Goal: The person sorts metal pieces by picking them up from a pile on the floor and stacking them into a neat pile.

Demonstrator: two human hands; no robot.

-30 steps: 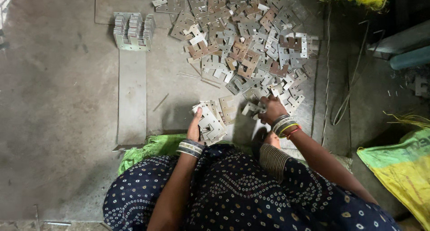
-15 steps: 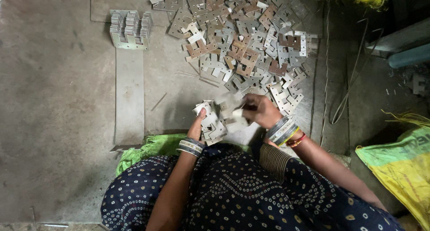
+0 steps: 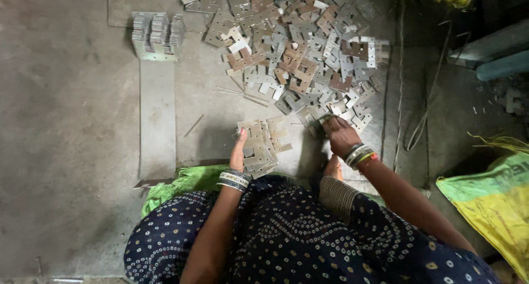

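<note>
Now: fanned grey notched plates (image 3: 263,145) in left hand (image 3: 238,152) grip; right hand (image 3: 337,134) closed on pile (image 3: 308,52).

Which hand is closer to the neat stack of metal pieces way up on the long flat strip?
Left. The left hand holds a fanned bunch of plates, below and right of the neat stack. The right hand is farther right, at the loose pile.

plate pile (image 3: 300,47) ahead, stack (image 3: 157,36) left, sack (image 3: 493,198) right

We see dull grey metal plates (image 3: 297,52), some rusty brown, on a rough concrete floor (image 3: 60,152), beside a shiny plastic sack (image 3: 496,201).
</note>
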